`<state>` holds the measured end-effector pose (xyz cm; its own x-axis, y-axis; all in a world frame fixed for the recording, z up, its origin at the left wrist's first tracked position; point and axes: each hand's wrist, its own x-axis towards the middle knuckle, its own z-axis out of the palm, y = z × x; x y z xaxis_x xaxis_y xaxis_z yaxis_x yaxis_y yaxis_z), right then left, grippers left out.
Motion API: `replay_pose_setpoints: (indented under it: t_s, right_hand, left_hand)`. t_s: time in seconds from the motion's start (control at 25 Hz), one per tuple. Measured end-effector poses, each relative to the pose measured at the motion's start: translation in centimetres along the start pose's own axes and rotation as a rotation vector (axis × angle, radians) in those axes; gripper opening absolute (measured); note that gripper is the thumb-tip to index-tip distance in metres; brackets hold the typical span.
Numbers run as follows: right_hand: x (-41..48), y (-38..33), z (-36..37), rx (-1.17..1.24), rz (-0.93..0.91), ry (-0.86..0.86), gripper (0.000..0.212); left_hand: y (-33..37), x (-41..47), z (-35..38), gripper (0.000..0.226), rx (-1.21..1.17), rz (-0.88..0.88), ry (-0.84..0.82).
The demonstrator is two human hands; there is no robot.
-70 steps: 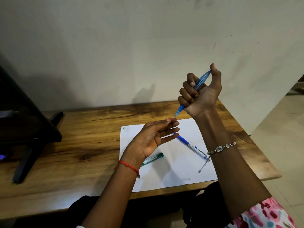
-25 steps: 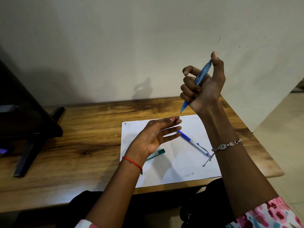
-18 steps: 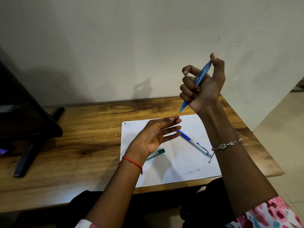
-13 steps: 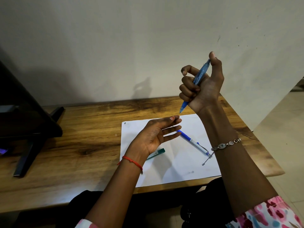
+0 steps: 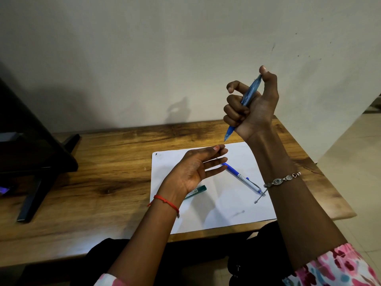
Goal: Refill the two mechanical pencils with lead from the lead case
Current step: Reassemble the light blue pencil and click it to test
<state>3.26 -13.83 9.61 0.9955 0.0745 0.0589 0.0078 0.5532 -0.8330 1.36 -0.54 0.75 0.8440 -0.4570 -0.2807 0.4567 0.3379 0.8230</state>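
My right hand [image 5: 252, 104] is raised above the table, fisted around a translucent blue mechanical pencil [image 5: 248, 95]. Its tip points down and my thumb rests on its top end. My left hand [image 5: 195, 170] hovers palm up below the tip, fingers apart and holding nothing. A second pencil [image 5: 242, 179], blue and silver, lies on the white paper [image 5: 216, 211] to the right of my left hand. The green lead case [image 5: 196, 190] lies on the paper, partly hidden behind my left wrist.
The paper lies on a wooden table [image 5: 103, 182] against a pale wall. A black stand [image 5: 35, 162] occupies the table's left end. The table's right edge drops to a tiled floor [image 5: 360, 182].
Since 2.8 s ago my right hand has risen slightly with the pencil and the thumb has shifted on its top. My left hand stays cupped below. Over the last second little moved.
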Motion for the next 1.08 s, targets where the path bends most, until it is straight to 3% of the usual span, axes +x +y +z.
replay_pose_setpoints:
  t_s: [0.48, 0.68, 1.08]
  right_hand:
    - [0.22, 0.16, -0.40, 0.029, -0.014, 0.008, 0.062]
    - [0.28, 0.20, -0.62, 0.020, -0.014, -0.035, 0.071]
    - [0.38, 0.20, -0.96, 0.062, -0.028, -0.007, 0.054]
  left_hand:
    - [-0.15, -0.01, 0.21, 0.015, -0.011, -0.022, 0.013]
    - [-0.15, -0.02, 0.21, 0.016, -0.007, -0.017, 0.014]
    - [-0.24, 0.13, 0.04, 0.013, 0.003, -0.025, 0.021]
